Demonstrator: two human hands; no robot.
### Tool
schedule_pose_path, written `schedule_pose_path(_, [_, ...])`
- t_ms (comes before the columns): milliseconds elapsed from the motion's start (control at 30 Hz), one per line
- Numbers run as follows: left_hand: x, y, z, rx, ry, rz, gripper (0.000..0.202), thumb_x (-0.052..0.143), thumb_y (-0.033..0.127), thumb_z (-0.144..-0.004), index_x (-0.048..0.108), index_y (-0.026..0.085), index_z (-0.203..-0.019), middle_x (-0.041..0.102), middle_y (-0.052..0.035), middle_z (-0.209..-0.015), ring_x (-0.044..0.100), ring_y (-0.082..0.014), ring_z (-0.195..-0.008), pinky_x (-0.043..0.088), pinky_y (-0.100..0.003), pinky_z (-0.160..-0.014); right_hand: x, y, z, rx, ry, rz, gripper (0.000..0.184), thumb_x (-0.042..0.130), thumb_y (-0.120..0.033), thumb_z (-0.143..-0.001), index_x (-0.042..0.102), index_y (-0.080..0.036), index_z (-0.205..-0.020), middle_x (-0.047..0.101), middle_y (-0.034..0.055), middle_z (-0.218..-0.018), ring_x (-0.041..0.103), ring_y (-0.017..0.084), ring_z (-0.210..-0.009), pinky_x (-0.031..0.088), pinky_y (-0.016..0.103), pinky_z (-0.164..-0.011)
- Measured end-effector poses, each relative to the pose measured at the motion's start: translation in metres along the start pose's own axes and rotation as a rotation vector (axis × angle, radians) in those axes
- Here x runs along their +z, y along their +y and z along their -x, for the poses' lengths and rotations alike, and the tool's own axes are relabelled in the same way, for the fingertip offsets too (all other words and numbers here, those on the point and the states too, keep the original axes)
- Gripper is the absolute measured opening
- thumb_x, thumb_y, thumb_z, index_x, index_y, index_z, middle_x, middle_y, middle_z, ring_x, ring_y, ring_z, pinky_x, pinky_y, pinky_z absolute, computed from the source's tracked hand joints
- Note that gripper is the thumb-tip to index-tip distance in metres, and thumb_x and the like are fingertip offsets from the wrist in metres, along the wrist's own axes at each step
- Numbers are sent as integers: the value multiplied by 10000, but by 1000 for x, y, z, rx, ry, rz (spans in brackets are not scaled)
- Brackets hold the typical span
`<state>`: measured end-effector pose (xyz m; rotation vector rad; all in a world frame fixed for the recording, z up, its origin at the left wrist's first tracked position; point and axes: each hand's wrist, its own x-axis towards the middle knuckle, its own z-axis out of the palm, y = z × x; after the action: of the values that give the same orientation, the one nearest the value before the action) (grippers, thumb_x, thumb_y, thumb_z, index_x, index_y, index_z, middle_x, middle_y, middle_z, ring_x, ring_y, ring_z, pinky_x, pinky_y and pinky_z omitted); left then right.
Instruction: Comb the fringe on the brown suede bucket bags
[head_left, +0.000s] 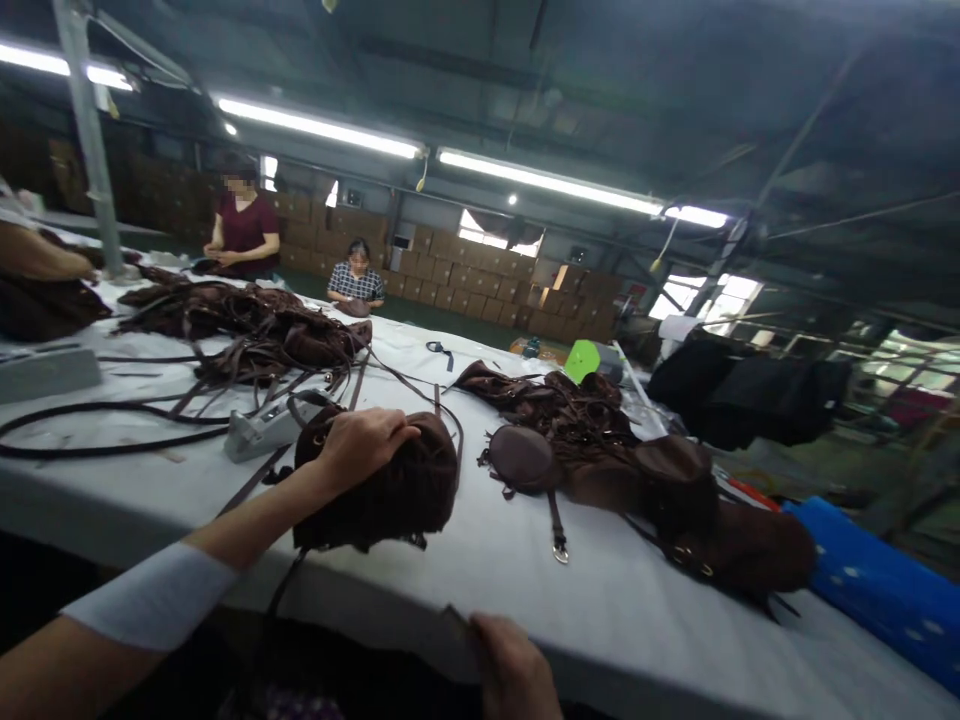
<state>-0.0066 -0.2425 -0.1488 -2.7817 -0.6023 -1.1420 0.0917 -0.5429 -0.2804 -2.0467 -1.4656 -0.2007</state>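
My left hand [358, 443] rests on top of a dark brown fringed leather bag [397, 490] on the white table [487, 560], fingers curled over it. My right hand [514, 668] is at the table's near edge, fingers closed on a thin dark flat piece [456, 618] that I cannot make out. A row of more brown bags [637, 470] with straps and buckles lies to the right of the held bag.
A heap of brown bags and long straps [247, 335] covers the table's left. A grey tool [262, 430] lies by my left hand. Two people [244, 232] work at the far side. A blue roll [877, 585] is at right, cardboard boxes behind.
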Motion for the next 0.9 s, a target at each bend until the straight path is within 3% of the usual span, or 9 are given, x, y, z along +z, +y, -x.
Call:
schedule_pose_path(133, [-2, 26, 18, 177, -84, -10, 410, 349, 462, -956, 581, 188, -759, 639, -52, -705, 594, -190, -664, 297, -285, -584, -54, -24, -46, -107, 314, 82, 219, 417, -248, -964, 629, -199, -992, 628, 48, -758, 574, 169, -704, 419, 270, -660])
schedule_pose_path(200, [0, 36, 25, 172, -145, 26, 370, 365, 442, -954, 573, 192, -776, 642, -46, -718, 595, -188, -665, 300, -280, -586, -71, -42, -69, -174, 409, 195, 200, 440, -229, -957, 633, -193, -997, 612, 46, -755, 544, 172, -714, 395, 285, -678])
schedule_pose_path(267, [0, 44, 27, 109, -186, 92, 328, 386, 428, -947, 560, 198, -792, 652, -39, -737, 599, -186, -673, 298, -273, -583, -73, -57, -88, -223, 427, 331, 182, 462, -189, -940, 637, -198, -988, 599, 40, -750, 519, 178, -722, 367, 301, -688])
schedule_pose_path(367, [-4, 47, 22, -30, -220, 223, 304, 407, 433, -934, 540, 207, -780, 647, -16, -691, 603, -178, -658, 301, -264, -582, -48, -62, -95, -255, 294, 498, 130, 520, -117, -882, 624, -195, -888, 583, 36, -742, 494, 186, -707, 329, 316, -648])
schedule_pose_path(467, [-8, 42, 14, -149, -213, 270, 343, 394, 466, -929, 540, 209, -757, 619, -8, -618, 597, -173, -620, 300, -262, -581, -1, -49, -71, -288, 148, 522, 108, 587, -94, -802, 565, -194, -766, 572, 30, -716, 485, 185, -664, 308, 316, -593])
schedule_pose_path(567, [-1, 36, 14, -120, -240, 210, 343, 410, 478, -916, 548, 211, -751, 633, -18, -634, 612, -189, -640, 277, -271, -576, 47, -34, -35, -405, 139, 429, 124, 630, -134, -755, 530, -205, -769, 575, 10, -697, 496, 180, -643, 305, 307, -561])
schedule_pose_path(667, [14, 37, 23, -121, -282, 195, 332, 422, 460, -912, 541, 209, -730, 653, -27, -668, 630, -198, -680, 269, -272, -579, 78, -26, -10, -473, 79, 388, 149, 636, -143, -744, 505, -212, -760, 569, -16, -651, 499, 159, -596, 291, 293, -526])
schedule_pose_path(767, [29, 43, 32, -138, -291, 205, 341, 420, 454, -916, 544, 206, -717, 661, -33, -688, 633, -203, -699, 275, -275, -587, 87, -27, 0, -407, -136, 353, 172, 680, -202, -698, 522, -208, -767, 600, -18, -664, 530, 149, -589, 296, 275, -504])
schedule_pose_path(900, [45, 47, 34, -68, -280, 155, 342, 418, 446, -925, 560, 202, -733, 663, -42, -717, 626, -211, -706, 287, -287, -590, 68, -36, -4, -221, -297, 167, 115, 656, -206, -698, 580, -193, -783, 656, 1, -721, 570, 138, -599, 301, 247, -497])
